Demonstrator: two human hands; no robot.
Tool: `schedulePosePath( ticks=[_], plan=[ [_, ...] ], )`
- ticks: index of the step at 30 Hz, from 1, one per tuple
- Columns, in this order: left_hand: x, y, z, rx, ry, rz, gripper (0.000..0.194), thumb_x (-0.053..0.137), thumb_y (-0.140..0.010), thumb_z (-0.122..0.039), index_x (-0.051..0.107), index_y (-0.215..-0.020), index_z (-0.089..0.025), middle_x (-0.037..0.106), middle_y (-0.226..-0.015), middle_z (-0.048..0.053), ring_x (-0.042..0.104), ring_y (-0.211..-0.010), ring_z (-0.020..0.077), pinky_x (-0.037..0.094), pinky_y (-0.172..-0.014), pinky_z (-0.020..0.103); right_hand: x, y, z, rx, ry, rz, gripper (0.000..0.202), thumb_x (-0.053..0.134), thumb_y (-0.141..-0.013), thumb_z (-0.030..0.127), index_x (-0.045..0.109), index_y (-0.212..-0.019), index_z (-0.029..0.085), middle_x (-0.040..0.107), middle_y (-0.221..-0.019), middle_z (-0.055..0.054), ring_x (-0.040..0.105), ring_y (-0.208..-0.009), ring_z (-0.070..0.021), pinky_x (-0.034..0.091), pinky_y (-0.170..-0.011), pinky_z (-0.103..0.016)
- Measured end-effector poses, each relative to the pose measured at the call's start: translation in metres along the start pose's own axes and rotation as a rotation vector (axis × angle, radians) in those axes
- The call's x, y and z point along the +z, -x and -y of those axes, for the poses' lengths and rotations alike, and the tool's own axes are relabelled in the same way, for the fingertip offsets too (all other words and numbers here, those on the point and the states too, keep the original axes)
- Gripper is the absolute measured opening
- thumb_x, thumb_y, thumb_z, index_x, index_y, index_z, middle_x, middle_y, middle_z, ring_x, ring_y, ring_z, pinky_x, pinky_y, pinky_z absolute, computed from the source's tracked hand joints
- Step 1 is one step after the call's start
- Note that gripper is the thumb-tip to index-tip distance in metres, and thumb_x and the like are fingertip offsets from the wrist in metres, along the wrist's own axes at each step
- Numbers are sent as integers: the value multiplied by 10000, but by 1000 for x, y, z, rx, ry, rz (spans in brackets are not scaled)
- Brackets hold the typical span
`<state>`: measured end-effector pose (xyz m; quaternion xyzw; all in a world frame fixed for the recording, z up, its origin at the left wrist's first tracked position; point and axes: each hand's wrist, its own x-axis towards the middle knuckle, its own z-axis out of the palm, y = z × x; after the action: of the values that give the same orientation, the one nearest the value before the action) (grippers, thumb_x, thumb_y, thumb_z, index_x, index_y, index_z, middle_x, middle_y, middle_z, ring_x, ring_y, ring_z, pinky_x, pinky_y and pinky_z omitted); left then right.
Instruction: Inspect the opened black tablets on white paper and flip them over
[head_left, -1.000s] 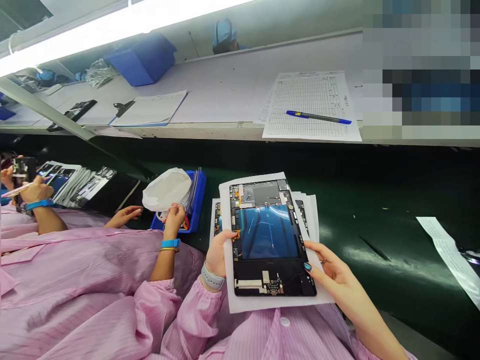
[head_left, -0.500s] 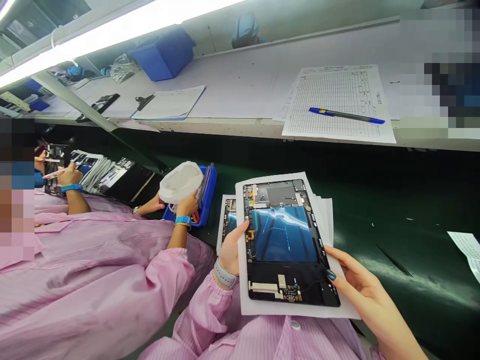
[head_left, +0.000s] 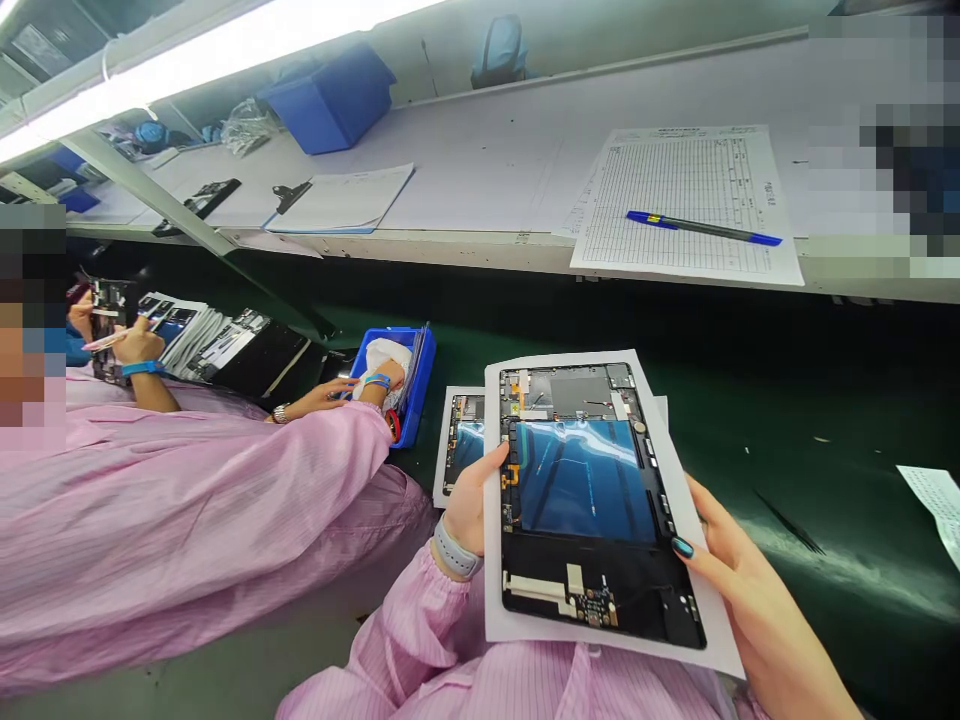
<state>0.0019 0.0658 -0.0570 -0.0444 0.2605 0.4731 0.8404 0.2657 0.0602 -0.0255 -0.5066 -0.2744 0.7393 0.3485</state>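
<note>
An opened tablet (head_left: pixel 585 480) with a blue film-covered panel and bare circuit parts lies on a white sheet (head_left: pixel 493 600), tilted slightly toward me. My left hand (head_left: pixel 469 500) grips its left edge, thumb on top. At the lower right edge, my right hand (head_left: pixel 731 560) holds tablet and sheet together, its thumb on the frame and its other fingers partly hidden beneath. Behind the left side, a second opened tablet (head_left: pixel 466 440) rests on the green bench, partly covered by the held one.
Beside me, a person's hands reach at a blue bin (head_left: pixel 421 385) holding white material. Tablets with white sheets (head_left: pixel 191 345) stand in a row further left. Tweezers (head_left: pixel 787 520) lie right. A pen (head_left: pixel 705 229) sits on a form (head_left: pixel 675 180) on the shelf.
The held tablet and sheet have shifted slightly right and down with both my hands. The neighbour's hand has lowered the white material into the blue bin.
</note>
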Motion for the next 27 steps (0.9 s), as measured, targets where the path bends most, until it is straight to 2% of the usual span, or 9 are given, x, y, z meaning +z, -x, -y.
schedulePosePath(
  ticks=[2, 4, 8, 11, 14, 18, 23, 27],
  plan=[
    [2, 0, 2, -8, 9, 9, 375, 543, -968, -364, 749, -1084, -74, 787, -903, 146, 764, -885, 280, 579, -881, 381, -4, 1, -2, 48, -45, -28, 687, 806, -803, 435, 533, -1423, 325, 745, -1225, -101, 741, -1021, -352, 669, -708, -385],
    [4, 0, 4, -22, 2, 22, 380, 535, -969, -364, 746, -1091, -72, 785, -932, 157, 755, -940, 297, 568, -911, 406, -8, 2, -5, 78, -84, -44, 619, 831, -779, 417, 601, -1343, 307, 768, -1175, -97, 752, -984, -353, 665, -692, -380],
    [5, 0, 4, -36, -9, 26, 401, 511, -978, -376, 744, -1081, -67, 784, -909, 155, 759, -893, 282, 578, -873, 391, -13, 5, -7, 117, -80, -79, 717, 849, -769, 409, 543, -1414, 338, 804, -1057, -78, 779, -827, -333, 643, -586, -357],
    [3, -1, 3, -50, 19, 4, 393, 498, -985, -386, 750, -1030, -88, 776, -823, 111, 750, -709, 219, 582, -670, 300, -15, 8, -7, 116, -30, -119, 786, 857, -750, 437, 513, -1449, 328, 812, -1005, -80, 778, -776, -340, 624, -536, -351],
    [-2, 0, 2, -61, 28, -26, 376, 519, -976, -404, 750, -964, -106, 739, -703, 58, 685, -532, 162, 513, -511, 243, -16, 12, -6, 103, 30, -146, 764, 851, -746, 461, 533, -1426, 321, 807, -1026, -81, 773, -790, -351, 624, -539, -364],
    [-7, 1, 3, -65, 6, -37, 388, 547, -961, -430, 745, -971, -96, 730, -690, 59, 670, -527, 161, 535, -583, 272, -18, 17, -6, 65, 76, -167, 668, 870, -721, 472, 605, -1312, 312, 800, -1022, -72, 761, -806, -336, 634, -584, -363],
    [-7, 0, 4, -65, 4, -22, 371, 558, -961, -435, 740, -939, -112, 735, -690, 56, 686, -528, 176, 506, -512, 263, -26, 16, -12, 24, 108, -154, 619, 871, -717, 466, 629, -1263, 306, 794, -947, -69, 739, -715, -308, 631, -565, -374],
    [-6, -1, 4, -70, 26, 25, 356, 586, -948, -428, 751, -914, -114, 747, -701, 67, 701, -554, 191, 508, -515, 263, -29, 18, -16, 5, 133, -161, 621, 861, -724, 484, 621, -1270, 313, 794, -986, -74, 750, -843, -341, 655, -643, -389]
  ],
)
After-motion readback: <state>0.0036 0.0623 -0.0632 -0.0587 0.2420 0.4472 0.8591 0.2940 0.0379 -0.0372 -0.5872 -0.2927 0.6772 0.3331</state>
